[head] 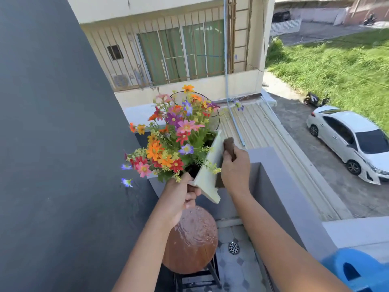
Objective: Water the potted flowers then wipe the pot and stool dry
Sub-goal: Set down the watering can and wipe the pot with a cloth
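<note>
A white square pot (210, 165) full of colourful flowers (168, 140) is held up in the air, tilted to the left. My left hand (179, 197) grips its lower rim corner. My right hand (235, 169) presses a brown cloth (229, 145) against the pot's right side wall. Below them stands a round wooden stool (193, 241) on black legs, its top shiny and wet.
A dark grey wall (52, 144) fills the left. A grey balcony parapet (280, 182) runs on the right, with a blue plastic object (353, 270) at the bottom right. A floor drain (233, 248) sits in the tiled floor beside the stool.
</note>
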The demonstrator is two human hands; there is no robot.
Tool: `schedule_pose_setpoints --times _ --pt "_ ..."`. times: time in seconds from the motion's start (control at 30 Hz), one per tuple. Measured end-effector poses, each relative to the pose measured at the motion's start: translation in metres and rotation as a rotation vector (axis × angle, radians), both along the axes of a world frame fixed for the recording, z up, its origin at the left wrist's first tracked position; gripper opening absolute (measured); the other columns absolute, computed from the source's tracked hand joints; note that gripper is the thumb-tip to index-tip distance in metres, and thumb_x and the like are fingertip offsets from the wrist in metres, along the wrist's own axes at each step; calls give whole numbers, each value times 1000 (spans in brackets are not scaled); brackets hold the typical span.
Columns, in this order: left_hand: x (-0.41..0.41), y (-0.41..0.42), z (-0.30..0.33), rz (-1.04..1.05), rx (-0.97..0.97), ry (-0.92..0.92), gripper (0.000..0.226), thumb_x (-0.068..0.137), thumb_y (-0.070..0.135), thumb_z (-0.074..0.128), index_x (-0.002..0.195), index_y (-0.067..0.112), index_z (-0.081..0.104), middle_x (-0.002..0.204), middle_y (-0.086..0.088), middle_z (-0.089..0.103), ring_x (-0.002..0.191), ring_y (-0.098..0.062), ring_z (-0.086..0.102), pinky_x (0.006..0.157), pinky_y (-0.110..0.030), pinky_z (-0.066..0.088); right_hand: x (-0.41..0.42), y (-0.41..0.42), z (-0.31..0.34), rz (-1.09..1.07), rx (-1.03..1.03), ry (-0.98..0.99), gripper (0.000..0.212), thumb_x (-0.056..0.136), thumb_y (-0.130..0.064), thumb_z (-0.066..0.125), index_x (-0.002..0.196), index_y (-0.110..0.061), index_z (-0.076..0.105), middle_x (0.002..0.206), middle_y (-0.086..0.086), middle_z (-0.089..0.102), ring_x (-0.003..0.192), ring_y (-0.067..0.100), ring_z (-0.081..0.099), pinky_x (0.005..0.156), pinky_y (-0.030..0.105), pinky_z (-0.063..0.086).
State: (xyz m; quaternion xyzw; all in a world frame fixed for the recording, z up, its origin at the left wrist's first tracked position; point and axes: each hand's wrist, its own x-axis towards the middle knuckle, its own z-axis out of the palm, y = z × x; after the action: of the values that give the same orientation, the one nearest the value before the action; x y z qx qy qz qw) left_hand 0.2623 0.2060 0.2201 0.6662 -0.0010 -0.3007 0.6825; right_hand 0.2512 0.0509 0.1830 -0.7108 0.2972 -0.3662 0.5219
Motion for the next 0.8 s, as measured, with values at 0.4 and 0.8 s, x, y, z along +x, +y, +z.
schedule_pose_setpoints --times 0.4,0.8 --pt "26 1 4 111 -48 -39 22 99 16 43 83 2 51 61 -13 47 38 -9 27 35 -20 19 -40 63 -38 372 -402 -158 32 90 11 55 119 -2 65 103 4 56 98 1 47 79 6 34" --pt "27 8 3 24 99 -103 16 92 19 50 89 3 52 54 -7 50 36 -9 23 35 -17 14 -4 33 4 144 -44 -201 16 96 -4 55 84 -12 62 89 -1 54 83 6 52 70 18 35"
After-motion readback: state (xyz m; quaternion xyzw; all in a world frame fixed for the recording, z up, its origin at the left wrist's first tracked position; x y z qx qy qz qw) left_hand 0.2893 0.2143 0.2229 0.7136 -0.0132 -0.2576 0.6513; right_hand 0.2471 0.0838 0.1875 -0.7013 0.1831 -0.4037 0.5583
